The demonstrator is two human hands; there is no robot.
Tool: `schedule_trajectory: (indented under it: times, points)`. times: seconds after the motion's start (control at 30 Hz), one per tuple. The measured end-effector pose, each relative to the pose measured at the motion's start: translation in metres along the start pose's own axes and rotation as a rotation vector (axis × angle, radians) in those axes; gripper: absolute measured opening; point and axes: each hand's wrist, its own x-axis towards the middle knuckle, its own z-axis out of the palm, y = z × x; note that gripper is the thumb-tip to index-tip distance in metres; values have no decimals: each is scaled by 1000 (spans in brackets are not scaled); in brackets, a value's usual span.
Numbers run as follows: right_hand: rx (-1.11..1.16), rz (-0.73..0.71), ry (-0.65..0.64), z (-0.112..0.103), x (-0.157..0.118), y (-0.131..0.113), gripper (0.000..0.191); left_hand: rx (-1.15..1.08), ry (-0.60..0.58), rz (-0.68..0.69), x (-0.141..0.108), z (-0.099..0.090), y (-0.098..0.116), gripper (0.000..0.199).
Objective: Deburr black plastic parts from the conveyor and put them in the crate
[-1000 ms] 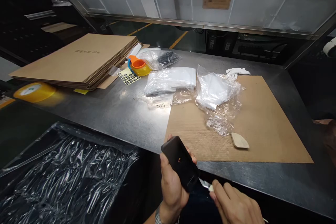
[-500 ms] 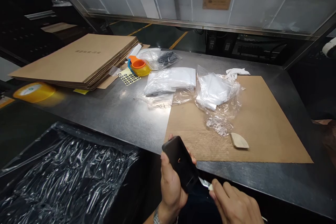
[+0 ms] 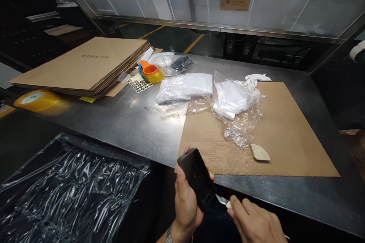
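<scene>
My left hand [image 3: 186,201] is closed around a black, shallow, tray-like part [image 3: 196,176], held tilted in front of the table's near edge. In my right hand [image 3: 255,218] is a small knife [image 3: 222,199] with a pale handle, pinched between thumb and fingers. The blade's tip meets the lower right edge of the black part. Beyond them a brown cardboard sheet [image 3: 291,133] lies on the metal table [image 3: 137,129]. A beige quarter-round piece [image 3: 260,153] rests on that sheet.
Plastic bags with white contents [image 3: 185,86] lie mid-table, near a white glove [image 3: 256,79]. At the left are stacked cardboard [image 3: 85,62], a yellow tape roll [image 3: 37,100], an orange tape dispenser [image 3: 150,70] and a sticker sheet [image 3: 139,83]. Black plastic [image 3: 71,193] fills the lower left.
The black part has shifted and tilted very slightly in my left hand. My right hand and the knife are almost where they were.
</scene>
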Motion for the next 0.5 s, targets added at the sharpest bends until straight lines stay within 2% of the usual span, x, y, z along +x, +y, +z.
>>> schedule_trajectory:
  times: [0.17,0.27,0.4,0.5]
  points:
    - [-79,-13,76,3,2,0,25,-20,-11,-94,5,1,3,49]
    - [0,-2,106,1,4,1,24,-46,-2,-213,9,0,6,47]
    - [295,77,-48,-2,5,2,24,-63,-12,-254,10,-2,7,50]
    - [335,101,-106,-1,4,3,26,-38,-24,-238,9,-3,6,52]
